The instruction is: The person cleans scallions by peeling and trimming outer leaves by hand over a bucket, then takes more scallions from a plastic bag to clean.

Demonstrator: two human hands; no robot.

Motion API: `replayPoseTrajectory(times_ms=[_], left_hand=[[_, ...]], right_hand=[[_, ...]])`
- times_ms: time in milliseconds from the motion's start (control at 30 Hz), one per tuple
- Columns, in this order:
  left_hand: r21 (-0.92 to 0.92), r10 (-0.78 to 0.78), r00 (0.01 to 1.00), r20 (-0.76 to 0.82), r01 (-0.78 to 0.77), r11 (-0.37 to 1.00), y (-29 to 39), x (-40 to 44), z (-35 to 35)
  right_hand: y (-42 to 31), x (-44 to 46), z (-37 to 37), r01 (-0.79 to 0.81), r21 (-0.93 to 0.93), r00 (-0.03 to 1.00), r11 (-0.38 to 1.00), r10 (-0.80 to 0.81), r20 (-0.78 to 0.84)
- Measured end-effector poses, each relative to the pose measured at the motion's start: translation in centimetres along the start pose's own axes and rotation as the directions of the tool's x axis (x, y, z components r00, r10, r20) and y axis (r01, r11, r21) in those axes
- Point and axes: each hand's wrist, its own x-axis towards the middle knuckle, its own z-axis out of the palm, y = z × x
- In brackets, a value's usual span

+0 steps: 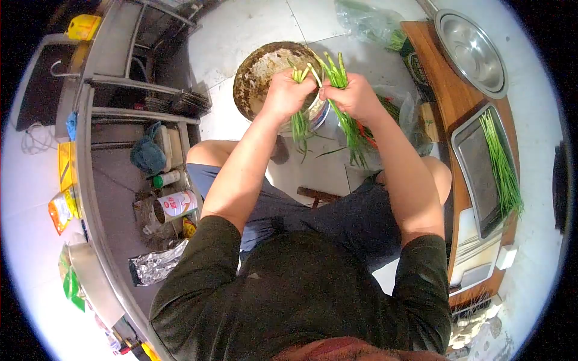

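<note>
My left hand [291,94] is closed around a bunch of spring onions [299,127], with pale stalk ends above the fist and green leaves hanging below. Close beside it, my right hand [356,98] grips a larger bunch of spring onions [349,135], its leaves drooping toward the floor. The fingertips of both hands nearly meet around a single pale stalk between them. Beneath the hands stands a round bin [245,81], its inside wall stained brown and holding pale scraps. Part of the bin is hidden by my left hand.
On the wooden board [430,66] at right are a metal basin [469,53] and a metal tray [475,159] with more spring onions [501,162]. Plastic bags [402,111] lie by my right knee. A metal shelf [111,162] at left holds a can [176,204] and foil [159,263].
</note>
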Motion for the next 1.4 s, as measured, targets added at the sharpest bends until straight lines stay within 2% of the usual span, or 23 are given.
replayPoseTrajectory(times_ms=[100,200,300,433,533,633,700,800,867,967,1000,1100,1200,1300,1400], left_hand=[[-0.002,-0.012,1.0,-0.022,0.012,1.0,0.4,-0.2,0.0],[-0.205,-0.044,0.996,-0.072,0.028,0.978,-0.3,0.1,-0.1],[-0.295,-0.126,0.983,-0.132,0.083,0.952,-0.9,0.6,-0.6],[-0.433,-0.103,0.98,-0.169,0.02,0.901,-0.4,-0.1,-0.3],[-0.344,-0.087,0.996,-0.029,0.072,0.936,-0.4,-0.6,-0.2],[-0.228,-0.084,0.996,-0.001,0.082,0.97,-0.4,-0.5,-0.3],[-0.267,-0.111,0.994,-0.023,0.101,0.958,-0.2,-0.5,-0.1],[-0.328,-0.13,0.986,-0.102,0.09,0.94,-0.7,0.0,-0.7],[-0.35,-0.157,0.961,-0.226,0.071,0.934,-1.4,1.1,-1.4],[-0.34,-0.244,0.925,-0.291,0.139,0.93,-2.9,2.2,-3.2],[-0.261,-0.298,0.912,-0.28,0.226,0.938,-3.1,2.3,-3.7],[-0.238,-0.382,0.86,-0.338,0.314,0.919,-3.9,2.4,-4.2],[-0.061,-0.242,0.864,-0.441,0.24,0.969,-4.5,2.0,-3.7],[-0.063,-0.288,0.872,-0.395,0.287,0.956,-5.2,1.8,-4.2],[0.126,-0.265,0.82,-0.507,0.375,0.918,-7.5,2.8,-5.2]], right_hand=[[-0.2,-0.1,0.3,0.023,0.127,1.0,0.992,-0.023,-0.004],[-0.5,-0.2,0.2,-0.042,0.131,0.999,0.991,0.042,0.005],[-0.6,-0.3,0.1,-0.059,0.212,0.998,0.975,0.058,0.009],[-0.6,-0.3,0.2,-0.083,0.217,0.996,0.973,0.083,0.005],[-0.1,0.0,0.1,-0.083,0.185,0.997,0.979,0.081,0.016],[-0.1,0.0,0.2,-0.094,0.162,0.996,0.982,0.091,0.023],[-0.4,-0.2,0.3,-0.104,0.185,0.995,0.977,0.104,0.011],[-0.1,-0.1,0.1,-0.113,0.114,0.994,0.987,0.111,0.023],[-0.3,-0.2,0.1,-0.099,0.156,0.995,0.983,0.099,0.012],[0.5,0.2,-0.1,-0.105,0.185,0.994,0.977,0.101,0.032],[0.3,0.3,-0.1,-0.111,0.189,0.994,0.976,0.104,0.044],[-0.5,-0.1,0.4,-0.121,0.267,0.992,0.956,0.128,-0.009],[0.3,0.3,0.4,-0.128,0.231,0.992,0.965,0.127,0.021],[0.3,0.4,0.6,-0.137,0.241,0.99,0.961,0.135,0.027],[0.9,0.8,0.6,-0.15,0.181,0.989,0.972,0.145,0.039]])
